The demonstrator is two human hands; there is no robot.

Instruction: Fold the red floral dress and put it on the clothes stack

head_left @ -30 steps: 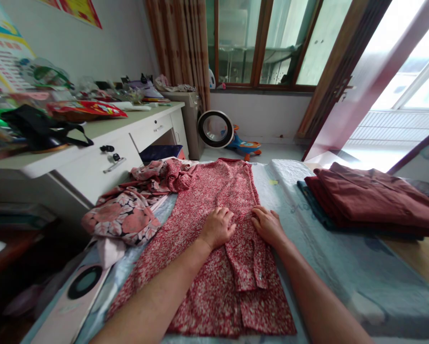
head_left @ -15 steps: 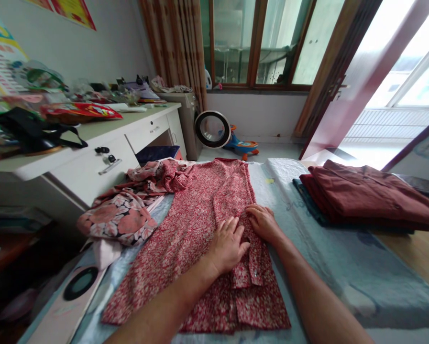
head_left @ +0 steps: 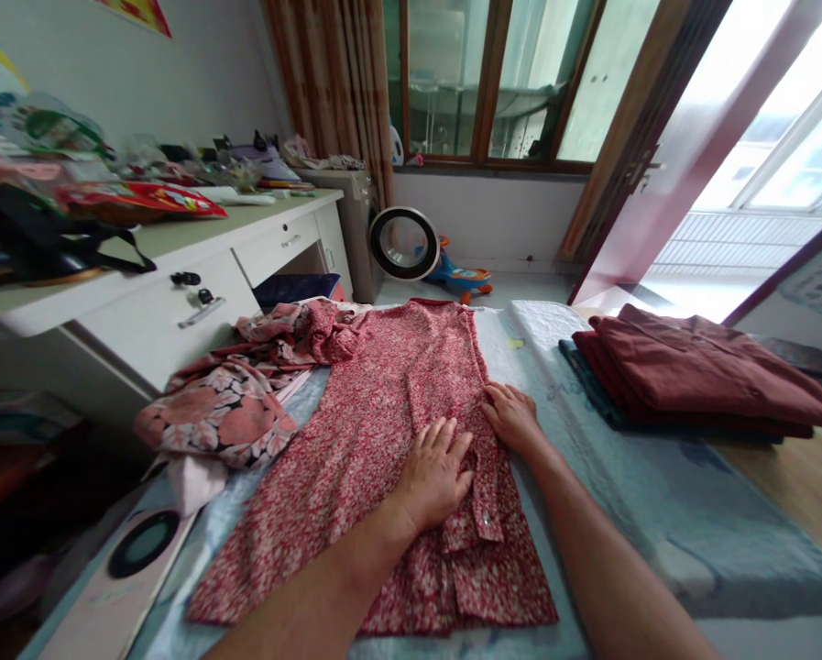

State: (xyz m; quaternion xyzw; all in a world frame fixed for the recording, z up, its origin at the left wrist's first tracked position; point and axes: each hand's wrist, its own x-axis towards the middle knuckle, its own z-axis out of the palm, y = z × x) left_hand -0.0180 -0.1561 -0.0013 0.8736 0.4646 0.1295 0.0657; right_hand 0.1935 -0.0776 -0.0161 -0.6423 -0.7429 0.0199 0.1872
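A red and white patterned garment [head_left: 376, 431] lies spread on a pale blue cloth [head_left: 589, 513], with a sleeve folded down over its right side and a cuff near the hem. My left hand [head_left: 434, 472] rests flat on the garment beside the sleeve, its fingers apart. At the garment's right edge, my right hand [head_left: 512, 417] touches the fabric with its fingers spread a little, partly on the blue cloth. Neither hand grasps anything that I can see.
On the right is a stack of folded dark red and teal clothes [head_left: 699, 376]. A crumpled floral cloth [head_left: 224, 412] lies at the left, above a pale panel with a dark oval [head_left: 142, 543]. Beyond stand a white desk [head_left: 177, 321] and an appliance with an open round door [head_left: 405, 243].
My right hand has shifted slightly right, toward the garment's edge. My left hand stays on the fabric almost unmoved. The view has moved a little.
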